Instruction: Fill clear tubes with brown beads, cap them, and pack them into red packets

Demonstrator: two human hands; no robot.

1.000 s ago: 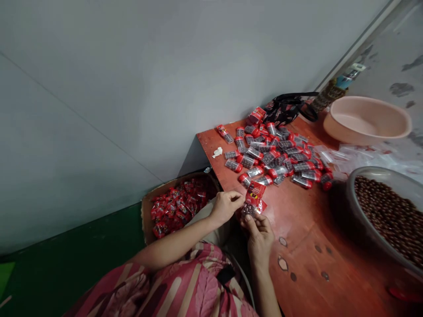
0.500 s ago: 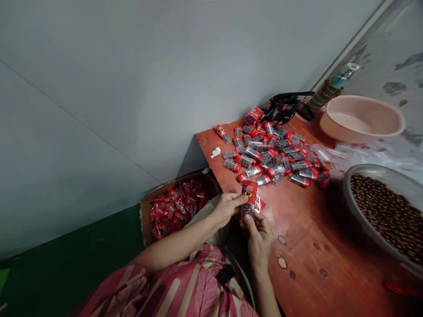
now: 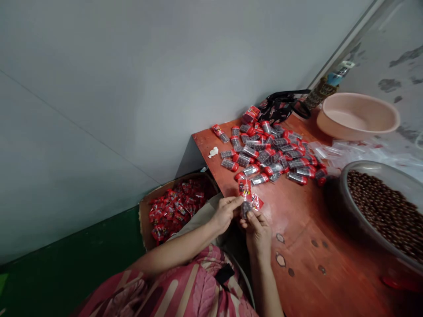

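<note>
evidently, the packet [image 3: 245, 189] is at the near edge of the bench [image 3: 300, 215], its side pinched by the left hand [image 3: 227, 214], its lower end by the right hand [image 3: 260, 231]. if either grip loosens, it could slip past the edge, perhaps towards the box [image 3: 142, 222]. pressing too hard might crease it. a second packet [image 3: 257, 202] shows just beside; held or lying, i cannot tell, so it could snag too.

held packet [image 3: 245, 189]: glossy plastic | pink basin [image 3: 355, 130]: smooth plastic | carton [image 3: 143, 222]: rough cardboard
</note>
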